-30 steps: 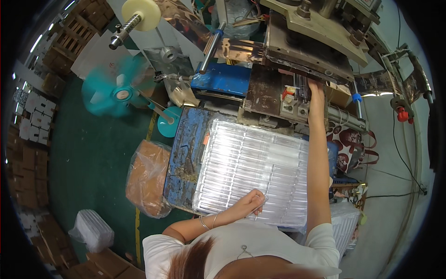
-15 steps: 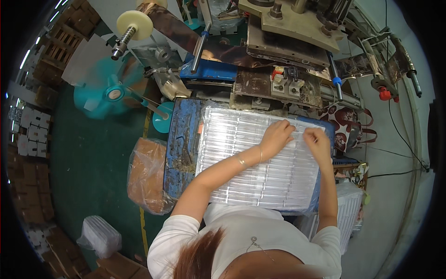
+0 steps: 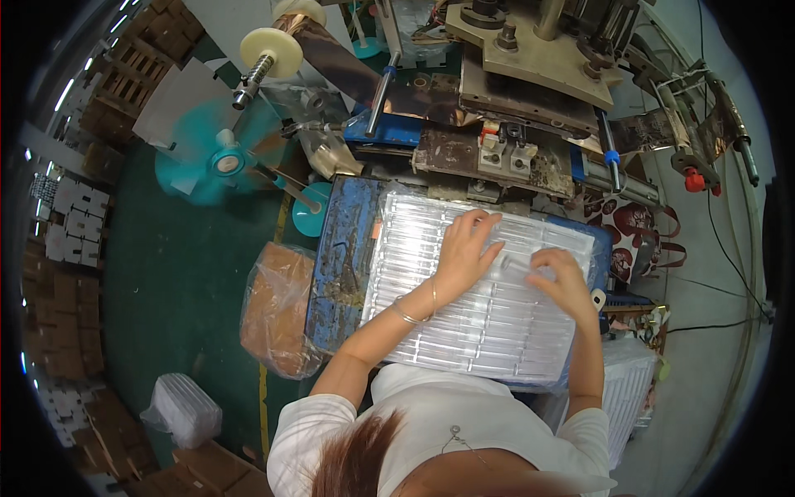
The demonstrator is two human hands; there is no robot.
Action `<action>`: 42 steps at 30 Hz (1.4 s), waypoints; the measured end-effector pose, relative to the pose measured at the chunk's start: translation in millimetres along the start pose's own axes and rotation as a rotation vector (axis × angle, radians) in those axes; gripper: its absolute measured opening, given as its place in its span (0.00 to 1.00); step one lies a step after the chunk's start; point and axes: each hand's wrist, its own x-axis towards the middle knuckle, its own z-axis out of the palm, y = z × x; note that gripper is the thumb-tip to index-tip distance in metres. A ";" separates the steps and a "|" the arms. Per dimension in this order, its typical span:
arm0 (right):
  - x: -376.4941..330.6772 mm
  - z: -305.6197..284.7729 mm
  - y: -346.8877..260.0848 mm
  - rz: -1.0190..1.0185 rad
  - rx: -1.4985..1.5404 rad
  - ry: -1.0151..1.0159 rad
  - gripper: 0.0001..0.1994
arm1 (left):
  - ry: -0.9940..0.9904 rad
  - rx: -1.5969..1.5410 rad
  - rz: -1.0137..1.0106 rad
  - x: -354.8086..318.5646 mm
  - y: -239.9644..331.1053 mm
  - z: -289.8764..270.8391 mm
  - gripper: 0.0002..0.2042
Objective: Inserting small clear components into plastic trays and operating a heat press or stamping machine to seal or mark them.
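Observation:
A wide clear plastic tray (image 3: 431, 331) with rows of long narrow slots lies before me, many slots filled with clear, tube-like pieces. Over its far middle, my left hand (image 3: 465, 255) is open, fingers stretched and thumb apart, with a metal bangle at the wrist. My right hand (image 3: 565, 282) is above the tray's right part, fingers bent toward the thumb. Between that thumb and fingers shows the end of a small clear plastic piece (image 3: 515, 263), which points toward my left hand. Its exact shape is hard to make out against the tray.
Beyond the tray stands a press machine (image 3: 530, 66) with a metal bed (image 3: 447, 153) and a foil roll (image 3: 272, 51). A teal fan (image 3: 228, 161) is at the left, near a plastic-wrapped brown box (image 3: 281, 311). A patterned bag (image 3: 629, 228) sits at the right.
My left hand has moved left across the tray and its fingers have spread. My right hand has come nearer to me, and a clear piece now shows by its fingers. The view has shifted slightly.

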 end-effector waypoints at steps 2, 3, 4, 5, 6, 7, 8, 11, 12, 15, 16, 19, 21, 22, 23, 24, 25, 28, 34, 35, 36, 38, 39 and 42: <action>-1.9 -3.2 14.0 0.225 0.306 0.046 0.09 | 0.021 -0.043 -0.021 -1.8 3.7 -13.0 0.19; -2.6 -4.7 19.8 0.452 0.612 0.093 0.08 | 0.034 -0.091 -0.051 -4.0 4.6 -16.4 0.18; -3.9 -5.4 23.1 0.448 0.614 0.089 0.08 | 0.047 -0.136 -0.085 -7.7 4.7 -19.8 0.18; -5.9 -6.1 25.6 0.461 0.814 0.137 0.08 | 0.051 -0.132 -0.086 -10.4 4.3 -22.1 0.18; -6.3 -6.5 26.6 0.472 1.014 0.187 0.08 | 0.050 -0.160 -0.142 -12.5 3.7 -23.5 0.18; -4.1 -8.2 19.4 0.513 1.145 0.207 0.10 | 0.045 -0.190 -0.196 -13.9 2.6 -23.5 0.18; 0.4 -9.3 11.2 0.511 1.144 0.207 0.10 | 0.046 -0.190 -0.194 -13.8 1.0 -23.1 0.18; 9.6 -14.6 -0.6 0.511 1.140 0.332 0.12 | 0.086 -0.143 -0.198 -7.9 -1.4 -22.7 0.18; 10.2 -17.9 0.6 0.488 1.153 0.333 0.13 | 0.131 -0.089 -0.135 -1.0 -1.3 -23.0 0.18; 16.5 -29.2 2.3 0.435 1.143 0.378 0.14 | 0.214 0.034 -0.019 28.2 9.0 -24.4 0.19; 19.4 -33.0 2.5 0.410 1.125 0.419 0.14 | 0.250 0.108 0.028 39.5 14.0 -23.6 0.19; 30.1 -43.1 4.7 0.374 1.053 0.486 0.15 | 0.275 0.215 0.133 78.3 29.8 -14.9 0.19; 40.7 -48.2 5.2 0.380 0.968 0.558 0.15 | 0.292 0.298 0.203 100.7 32.6 -4.5 0.19; 46.5 -50.4 8.2 0.375 0.960 0.558 0.15 | 0.310 0.330 0.248 110.5 31.6 0.5 0.19; 51.7 -51.0 14.3 0.384 0.898 0.572 0.15 | 0.326 0.361 0.293 118.9 30.2 5.6 0.19; 57.6 -53.0 17.8 0.392 0.838 0.584 0.15 | 0.332 0.357 0.292 126.1 28.6 8.4 0.19; 67.4 -52.3 12.9 0.400 0.806 0.628 0.16 | 0.267 0.416 0.301 132.1 26.5 9.3 0.17; 92.5 -51.6 14.3 0.389 0.699 0.655 0.16 | 0.298 0.454 0.345 138.0 31.4 3.8 0.13; 144.6 -41.0 18.6 0.198 0.496 0.632 0.15 | 0.205 -0.058 0.251 34.4 63.7 -36.5 0.19; 154.0 -35.6 11.8 0.200 0.378 0.623 0.15 | 0.146 -0.193 0.148 15.2 63.3 -41.8 0.19; 158.7 -37.7 2.7 0.208 0.250 0.622 0.16 | 0.081 -0.340 0.049 -0.6 64.9 -44.3 0.18; 172.4 -39.0 -2.7 0.347 0.062 0.498 0.20 | -0.005 -0.350 -0.004 -25.7 57.7 -41.9 0.16; 177.2 -34.7 5.9 0.305 0.091 0.554 0.21 | -0.091 -0.367 -0.043 -34.9 55.1 -40.5 0.15; 185.7 -30.8 21.7 0.247 0.127 0.642 0.23 | -0.173 -0.333 -0.058 -49.1 52.6 -36.3 0.14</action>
